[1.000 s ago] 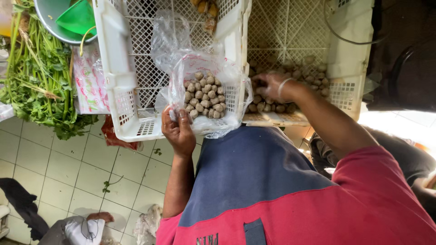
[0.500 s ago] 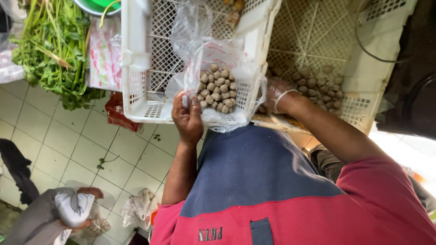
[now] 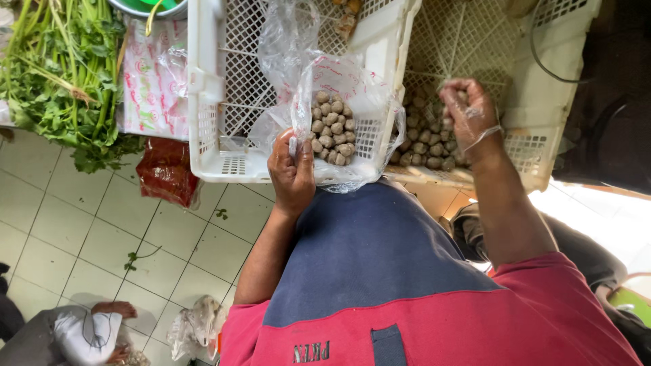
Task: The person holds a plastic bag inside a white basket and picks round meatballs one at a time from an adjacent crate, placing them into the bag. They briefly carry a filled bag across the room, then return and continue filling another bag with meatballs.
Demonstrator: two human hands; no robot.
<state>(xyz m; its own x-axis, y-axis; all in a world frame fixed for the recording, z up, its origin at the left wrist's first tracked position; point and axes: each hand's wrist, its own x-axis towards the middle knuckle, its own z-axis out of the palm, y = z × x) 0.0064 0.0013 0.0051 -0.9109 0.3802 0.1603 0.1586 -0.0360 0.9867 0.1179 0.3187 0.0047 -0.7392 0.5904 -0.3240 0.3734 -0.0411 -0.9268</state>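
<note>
your left hand [image 3: 291, 173], at the frame's centre, is pinching the rim of a clear plastic bag [image 3: 339, 102] half filled with small brown balls [image 3: 331, 127]. your right hand [image 3: 468, 115], right of centre, is cupping a few balls above the pile [image 3: 427, 146] in the white crate [image 3: 542, 102]. the bag is hanging against another white crate [image 3: 217, 88]; green herbs [image 3: 61, 74] are lying at upper left.

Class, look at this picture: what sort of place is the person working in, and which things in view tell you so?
Probably a market food stall. The left hand holds open a clear plastic bag of small brown balls, the right hand lifts more from a white plastic crate, and leafy greens lie alongside.
</note>
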